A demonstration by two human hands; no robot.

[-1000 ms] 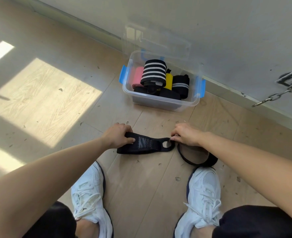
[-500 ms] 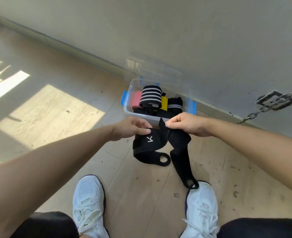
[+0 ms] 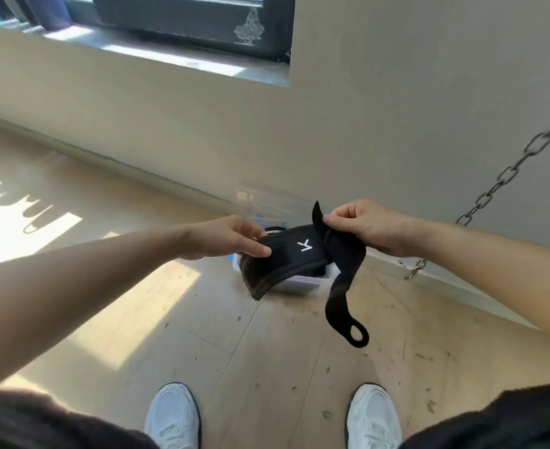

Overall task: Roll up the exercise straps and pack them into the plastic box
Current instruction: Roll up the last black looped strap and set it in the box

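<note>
A black exercise strap (image 3: 294,254) with a white logo hangs in the air between my hands, above the floor. My left hand (image 3: 231,236) holds its padded left end, thumb on top. My right hand (image 3: 361,225) pinches the strap's upper right end, and a narrow tail with a loop (image 3: 358,335) dangles below it. The clear plastic box (image 3: 303,283) stands on the floor by the wall and is mostly hidden behind the strap; its clear lid (image 3: 267,196) leans against the wall behind it. The box's contents are hidden.
A metal chain (image 3: 500,181) hangs along the wall at right, ending in a clip near the baseboard (image 3: 414,270). My two white shoes (image 3: 173,416) stand on the scuffed wooden floor below. A window sill runs along the upper left.
Both hands have lifted the strap off the floor to chest height in front of the box. The view has tilted up, and the strap now covers most of the box.
</note>
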